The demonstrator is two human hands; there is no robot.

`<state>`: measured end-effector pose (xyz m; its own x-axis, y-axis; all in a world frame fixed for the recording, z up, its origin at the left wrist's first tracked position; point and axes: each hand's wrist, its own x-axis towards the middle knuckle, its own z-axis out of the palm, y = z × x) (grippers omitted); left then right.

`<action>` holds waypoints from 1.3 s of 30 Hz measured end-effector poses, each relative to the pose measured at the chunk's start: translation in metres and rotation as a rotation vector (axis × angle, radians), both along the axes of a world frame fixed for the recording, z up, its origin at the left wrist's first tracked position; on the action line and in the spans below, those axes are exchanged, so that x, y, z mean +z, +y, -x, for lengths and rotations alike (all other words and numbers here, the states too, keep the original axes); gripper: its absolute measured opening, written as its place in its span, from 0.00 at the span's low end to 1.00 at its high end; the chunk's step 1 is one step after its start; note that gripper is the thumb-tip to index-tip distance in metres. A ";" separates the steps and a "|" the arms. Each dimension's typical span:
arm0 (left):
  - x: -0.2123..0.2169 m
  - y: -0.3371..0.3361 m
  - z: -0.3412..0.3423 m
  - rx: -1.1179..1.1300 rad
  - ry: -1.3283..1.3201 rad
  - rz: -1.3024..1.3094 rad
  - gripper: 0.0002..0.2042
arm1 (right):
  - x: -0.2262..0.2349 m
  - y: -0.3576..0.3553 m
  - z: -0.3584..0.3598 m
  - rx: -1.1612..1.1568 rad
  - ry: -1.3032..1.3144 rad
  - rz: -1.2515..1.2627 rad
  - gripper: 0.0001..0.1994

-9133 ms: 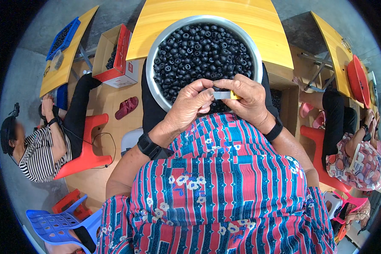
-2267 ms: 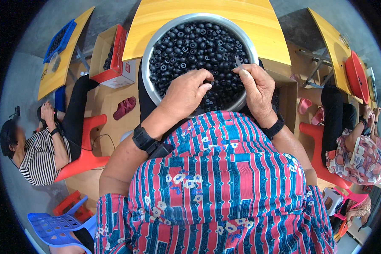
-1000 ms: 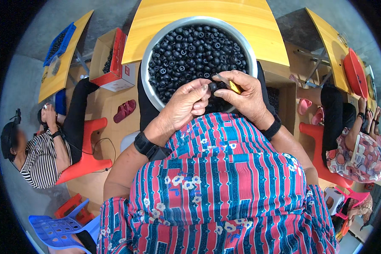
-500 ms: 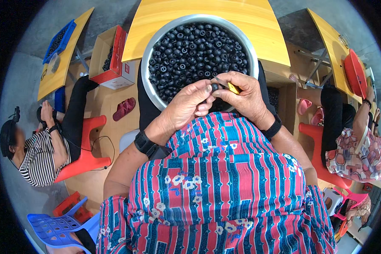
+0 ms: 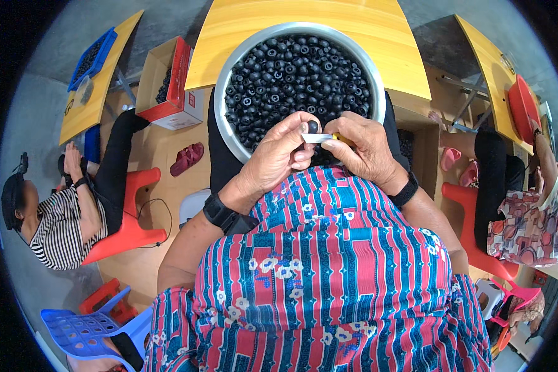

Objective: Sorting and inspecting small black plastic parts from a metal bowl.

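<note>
My left hand [image 5: 273, 152] pinches a small round black piece [image 5: 313, 126] between thumb and fingertips, above the near part of a wide metal basin. In my right hand [image 5: 369, 149] is a small knife [image 5: 317, 138] with a yellow handle. Its bare blade points left and lies just below the black piece, by my left thumb. Whether the edge touches the piece I cannot tell. The metal basin [image 5: 224, 115] holds a heap of similar black pieces [image 5: 297, 77], many showing a round hole or ring.
The basin overlaps the near edge of a yellow wooden table [image 5: 397, 56]. At left stand an open cardboard box [image 5: 181, 111] with black pieces and a seated person in stripes [image 5: 68, 223]. Another person [image 5: 527, 217] sits at right beside a red basin [image 5: 522, 108]. A slipper [image 5: 186, 159] lies on the floor.
The knife has turned, so its blade now lies across toward my left thumb, lower than before. My right hand has shifted slightly right and down. The whole view has slid a little.
</note>
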<state>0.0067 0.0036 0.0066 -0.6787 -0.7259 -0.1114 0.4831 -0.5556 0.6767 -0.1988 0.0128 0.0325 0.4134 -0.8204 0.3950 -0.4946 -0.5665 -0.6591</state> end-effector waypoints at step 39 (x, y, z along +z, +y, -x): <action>-0.002 -0.003 -0.001 0.016 -0.061 0.109 0.11 | -0.007 -0.008 -0.001 0.057 -0.096 0.012 0.08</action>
<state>0.0076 0.0009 0.0048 -0.6616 -0.7464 -0.0721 0.4470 -0.4697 0.7613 -0.1979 0.0051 0.0255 0.4196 -0.7916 0.4441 -0.3964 -0.6000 -0.6949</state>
